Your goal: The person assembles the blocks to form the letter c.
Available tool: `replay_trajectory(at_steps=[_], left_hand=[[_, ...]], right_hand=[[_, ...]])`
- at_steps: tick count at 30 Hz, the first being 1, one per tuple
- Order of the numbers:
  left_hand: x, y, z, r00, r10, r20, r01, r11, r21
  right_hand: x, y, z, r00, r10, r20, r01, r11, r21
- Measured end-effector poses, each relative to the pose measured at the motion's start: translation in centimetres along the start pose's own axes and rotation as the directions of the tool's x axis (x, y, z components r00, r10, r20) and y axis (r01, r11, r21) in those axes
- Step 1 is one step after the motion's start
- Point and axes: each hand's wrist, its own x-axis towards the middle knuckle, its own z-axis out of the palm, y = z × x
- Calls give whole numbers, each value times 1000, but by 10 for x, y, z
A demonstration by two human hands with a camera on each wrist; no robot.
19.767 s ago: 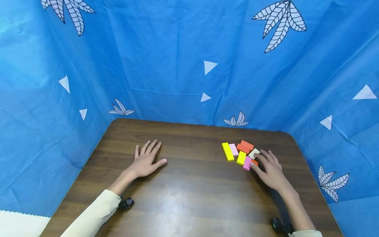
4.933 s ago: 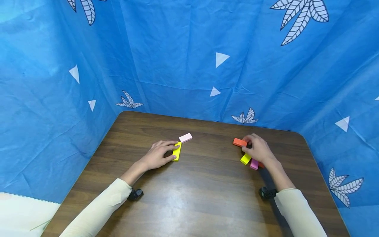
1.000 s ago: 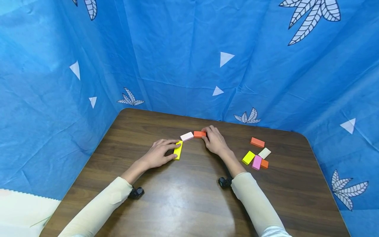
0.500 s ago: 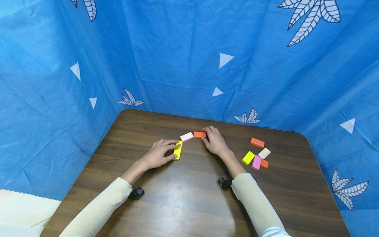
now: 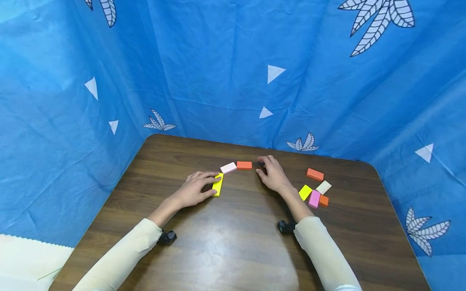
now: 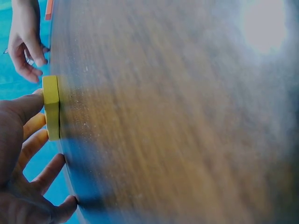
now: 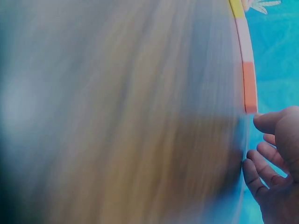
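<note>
My left hand pinches a yellow block lying flat on the table, its thumb and fingers at the block's sides and ends. In the left wrist view the yellow block shows between thumb and fingers. A pale pink block extends from its far end, angled to the right. An orange-red block continues the curved line. To the right of that block my right hand hovers low with loosely bent fingers and holds nothing. The right wrist view shows a gap between the thumb and the orange-red block.
On the right of the wooden table lies a loose group: another orange-red block, a cream block, a yellow block, a pink block and a small orange block. A blue curtain stands behind the table.
Over the earlier frames the right hand brought the orange-red block from the right group to the pale pink block. In the last half second it let go and moved slightly right. The left hand stayed.
</note>
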Motion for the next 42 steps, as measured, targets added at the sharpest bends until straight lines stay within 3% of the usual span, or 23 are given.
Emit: replay_trajectory(at_steps=[9, 22, 26, 34, 42], left_hand=[[-4, -2, -1, 1000, 5, -1, -5, 1000, 11], [-2, -2, -1, 1000, 14, 3, -14, 1000, 9], [-1, -3, -1, 1000, 13, 1, -13, 1000, 11], [-2, -1, -1, 1000, 18, 6, -18, 1000, 21], [0, 1, 0, 1000, 17, 5, -17, 1000, 20]], right_hand=[[-27, 21, -30, 997, 64, -37, -62, 996, 57], [-74, 76, -92, 973, 172, -151, -180, 983, -37], [-85, 92, -99, 958, 227, -174, -238, 970, -48], [-94, 110, -103, 927, 353, -125, -364, 928, -79], [-98, 117, -108, 915, 390, -103, -398, 916, -61]])
